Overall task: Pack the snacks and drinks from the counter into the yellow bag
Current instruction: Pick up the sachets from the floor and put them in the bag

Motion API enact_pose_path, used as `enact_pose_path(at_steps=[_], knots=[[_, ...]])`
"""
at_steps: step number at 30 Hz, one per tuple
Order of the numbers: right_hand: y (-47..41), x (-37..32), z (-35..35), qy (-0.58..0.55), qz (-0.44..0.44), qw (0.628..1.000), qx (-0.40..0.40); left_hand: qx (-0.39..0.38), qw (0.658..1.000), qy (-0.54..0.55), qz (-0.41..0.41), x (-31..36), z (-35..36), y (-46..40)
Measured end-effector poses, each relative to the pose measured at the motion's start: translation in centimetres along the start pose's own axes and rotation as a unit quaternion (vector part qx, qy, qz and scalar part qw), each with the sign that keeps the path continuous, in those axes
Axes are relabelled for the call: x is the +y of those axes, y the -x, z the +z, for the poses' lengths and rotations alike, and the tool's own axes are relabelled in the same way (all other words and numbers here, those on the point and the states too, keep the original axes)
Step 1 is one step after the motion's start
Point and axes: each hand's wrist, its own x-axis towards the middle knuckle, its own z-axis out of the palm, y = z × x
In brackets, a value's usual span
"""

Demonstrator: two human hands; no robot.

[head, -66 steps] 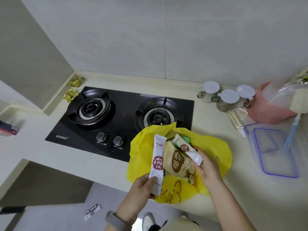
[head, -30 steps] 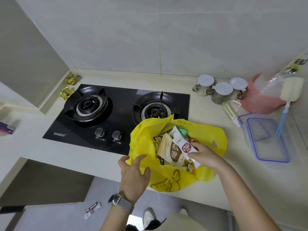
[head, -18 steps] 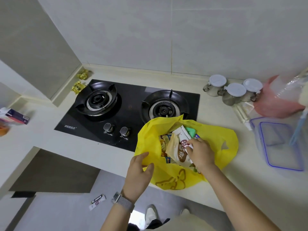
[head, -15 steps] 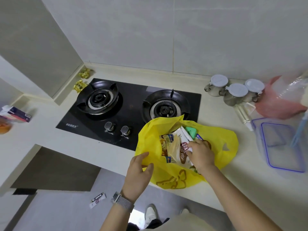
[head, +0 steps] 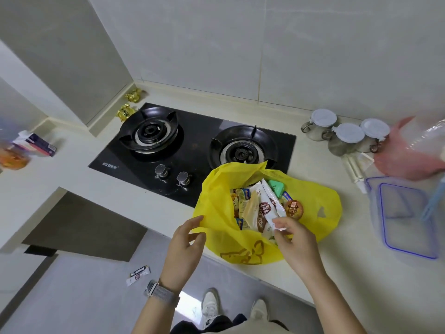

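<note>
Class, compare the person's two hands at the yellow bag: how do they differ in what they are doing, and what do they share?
The left hand pinches the yellow bag's rim; the right hand pinches a white sachet inside it. The left hand's wrist carries a watch; the right's is bare. Both work at the bag's near edge.

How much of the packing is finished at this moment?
Mostly done: the yellow bag already holds many snack packets. In hand: the right hand pinches a white sachet at the bag's mouth; the left hand holds the rim. Left: two gold candies beside the stove.
</note>
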Motion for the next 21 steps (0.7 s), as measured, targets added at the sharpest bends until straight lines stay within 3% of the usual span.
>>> enact_pose_path(at_steps=[6, 11, 21], knots=[[1.7, -3.1, 1.5, -0.061, -0.059, 0.993, -0.083, -0.021, 1.000, 0.000, -0.022, -1.4, -1.1, 1.9], [2.9, -5.4, 3.5, -0.066, -0.101, 0.983, -0.136, 0.024, 0.998, 0.000, -0.060, -3.9, -3.4, 4.1], [7.9, -7.7, 12.4, -0.064, -0.056, 0.971, -0.224, 0.090, 0.988, 0.028, -0.124, -12.3, -11.4, 9.4]])
